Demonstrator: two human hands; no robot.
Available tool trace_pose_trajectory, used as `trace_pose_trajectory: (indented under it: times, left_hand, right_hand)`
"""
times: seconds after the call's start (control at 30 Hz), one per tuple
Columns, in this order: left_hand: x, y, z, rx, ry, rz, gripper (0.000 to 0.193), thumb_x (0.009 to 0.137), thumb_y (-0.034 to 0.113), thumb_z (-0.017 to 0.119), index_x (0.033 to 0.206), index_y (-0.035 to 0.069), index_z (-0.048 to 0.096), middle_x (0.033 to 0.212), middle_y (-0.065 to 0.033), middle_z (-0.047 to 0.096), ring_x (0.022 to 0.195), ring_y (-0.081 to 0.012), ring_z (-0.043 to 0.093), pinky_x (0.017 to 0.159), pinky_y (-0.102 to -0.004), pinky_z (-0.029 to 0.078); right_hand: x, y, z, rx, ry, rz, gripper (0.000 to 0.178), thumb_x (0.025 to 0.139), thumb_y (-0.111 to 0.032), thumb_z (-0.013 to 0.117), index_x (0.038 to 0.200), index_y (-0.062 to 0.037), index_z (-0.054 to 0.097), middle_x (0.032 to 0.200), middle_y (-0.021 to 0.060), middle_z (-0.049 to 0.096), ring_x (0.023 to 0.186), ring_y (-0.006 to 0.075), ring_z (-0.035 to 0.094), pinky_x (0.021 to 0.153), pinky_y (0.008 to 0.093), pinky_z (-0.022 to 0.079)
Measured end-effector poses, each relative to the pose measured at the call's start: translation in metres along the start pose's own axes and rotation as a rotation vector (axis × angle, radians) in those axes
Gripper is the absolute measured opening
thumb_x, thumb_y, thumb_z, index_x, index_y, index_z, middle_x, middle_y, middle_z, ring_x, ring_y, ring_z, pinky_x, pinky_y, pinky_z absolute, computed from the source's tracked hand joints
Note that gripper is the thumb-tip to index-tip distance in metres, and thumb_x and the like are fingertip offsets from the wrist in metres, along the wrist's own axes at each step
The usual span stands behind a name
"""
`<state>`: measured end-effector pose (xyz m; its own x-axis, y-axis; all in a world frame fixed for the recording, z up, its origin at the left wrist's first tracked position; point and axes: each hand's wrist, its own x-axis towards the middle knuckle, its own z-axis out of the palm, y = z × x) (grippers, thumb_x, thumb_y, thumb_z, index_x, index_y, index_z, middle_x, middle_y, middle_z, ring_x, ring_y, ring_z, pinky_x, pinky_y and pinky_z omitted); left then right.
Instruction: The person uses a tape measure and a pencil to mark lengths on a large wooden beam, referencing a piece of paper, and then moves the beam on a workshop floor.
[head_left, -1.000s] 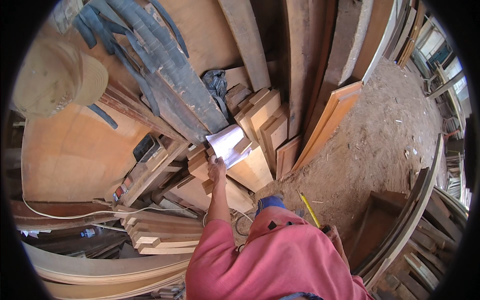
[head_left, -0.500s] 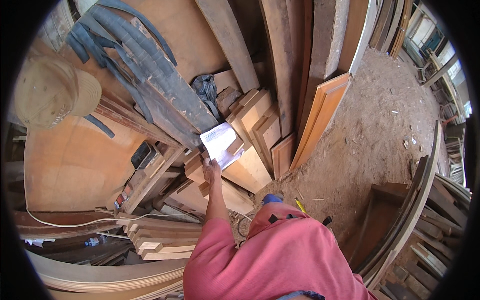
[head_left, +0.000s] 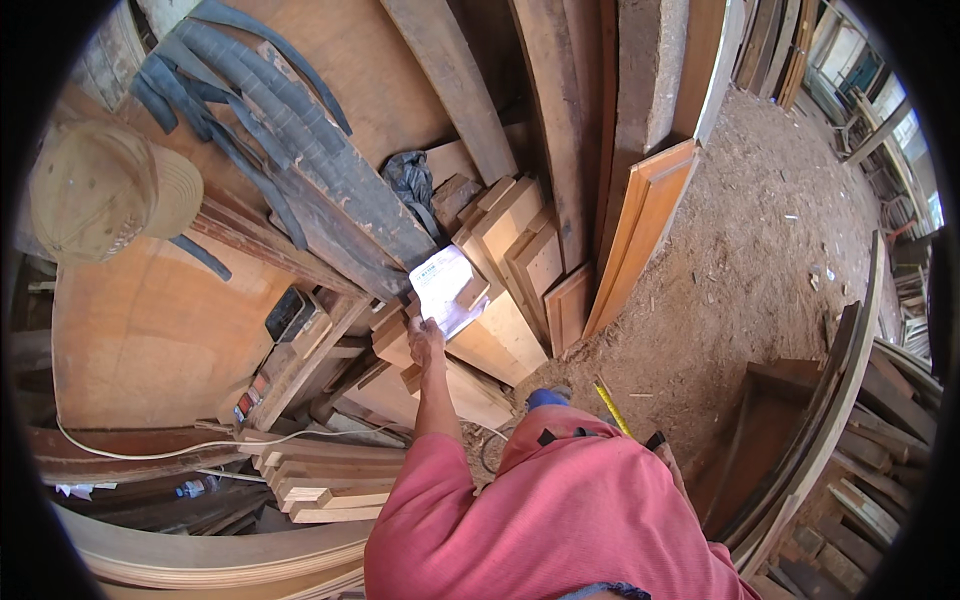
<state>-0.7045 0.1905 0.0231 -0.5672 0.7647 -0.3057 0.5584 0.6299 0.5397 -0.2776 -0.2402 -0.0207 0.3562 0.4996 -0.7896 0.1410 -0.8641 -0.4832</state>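
My left hand (head_left: 426, 340) is closed on the lower edge of a white printed sheet of paper (head_left: 438, 283), my arm stretched forward. A small brown wood block (head_left: 472, 293) lies on the sheet's right side. Under and around the paper stands a stack of upright timber boards (head_left: 505, 345). At the right side of my red shirt, a sliver of my right hand (head_left: 670, 462) shows beside a small black object (head_left: 655, 441); its fingers are mostly hidden. A yellow measuring tape blade (head_left: 612, 407) sticks out past the shirt near that hand, its lower end hidden.
Long planks (head_left: 560, 130) and an orange-brown panel (head_left: 640, 235) lean ahead. Dark rubber strips (head_left: 270, 100) and a beige cap (head_left: 110, 190) are at upper left. A white cable (head_left: 200, 452) crosses the left side. Sawdust covers the floor (head_left: 760, 230); curved boards (head_left: 850, 400) stand at right.
More of the yellow tape blade shows beside the shirt, and part of my right hand has come into view. My left hand still holds the paper, with little movement.
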Motion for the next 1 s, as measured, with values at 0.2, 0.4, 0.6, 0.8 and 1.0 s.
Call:
trace_pose_trajectory:
  times: [0.2, 0.4, 0.6, 0.8, 1.0]
  left_hand:
    - [0.005, -0.006, 0.001, -0.023, -0.013, -0.008, 0.027, 0.091, 0.036, 0.058, 0.113, 0.020, 0.063, 0.112, -0.0054, 0.068, 0.105, -0.0296, 0.064, 0.088, -0.0431, 0.048]
    - [0.003, -0.005, 0.002, -0.018, -0.007, 0.017, 0.029, 0.090, 0.036, 0.058, 0.113, 0.020, 0.063, 0.112, -0.0062, 0.067, 0.105, -0.0313, 0.064, 0.088, -0.0436, 0.048]
    - [0.011, -0.012, 0.009, -0.007, 0.010, 0.032, 0.032, 0.090, 0.038, 0.057, 0.116, 0.020, 0.061, 0.114, -0.0083, 0.066, 0.106, -0.0325, 0.063, 0.089, -0.0441, 0.048]
    - [0.003, -0.003, 0.006, -0.029, -0.030, 0.009, 0.041, 0.089, 0.038, 0.057, 0.126, 0.020, 0.054, 0.118, -0.0103, 0.065, 0.108, -0.0331, 0.062, 0.091, -0.0444, 0.047]
    - [0.002, -0.005, 0.007, -0.020, 0.007, 0.037, 0.051, 0.088, 0.037, 0.058, 0.131, 0.013, 0.047, 0.120, -0.0129, 0.064, 0.110, -0.0338, 0.061, 0.093, -0.0451, 0.046]
  right_hand:
    - [-0.001, -0.001, 0.006, 0.001, 0.005, -0.004, 0.020, 0.077, -0.014, 0.065, 0.092, -0.0019, 0.071, 0.074, 0.0064, 0.068, 0.066, 0.0129, 0.062, 0.058, 0.0318, 0.050]
    - [-0.004, 0.001, 0.011, 0.004, 0.014, 0.007, 0.021, 0.077, -0.013, 0.065, 0.092, -0.0018, 0.071, 0.074, 0.0060, 0.068, 0.066, 0.0127, 0.061, 0.059, 0.0319, 0.050]
    - [-0.008, 0.002, 0.017, 0.011, 0.022, 0.010, 0.021, 0.076, -0.012, 0.064, 0.092, -0.0017, 0.071, 0.074, 0.0056, 0.068, 0.066, 0.0126, 0.061, 0.059, 0.0320, 0.050]
    - [-0.012, 0.009, 0.026, 0.029, 0.038, 0.014, 0.021, 0.075, -0.011, 0.064, 0.092, -0.0017, 0.072, 0.074, 0.0052, 0.068, 0.065, 0.0125, 0.061, 0.059, 0.0321, 0.050]
    - [-0.016, 0.017, 0.035, 0.022, 0.054, 0.001, 0.021, 0.075, -0.011, 0.064, 0.092, -0.0016, 0.072, 0.074, 0.0048, 0.068, 0.065, 0.0124, 0.061, 0.059, 0.0322, 0.050]
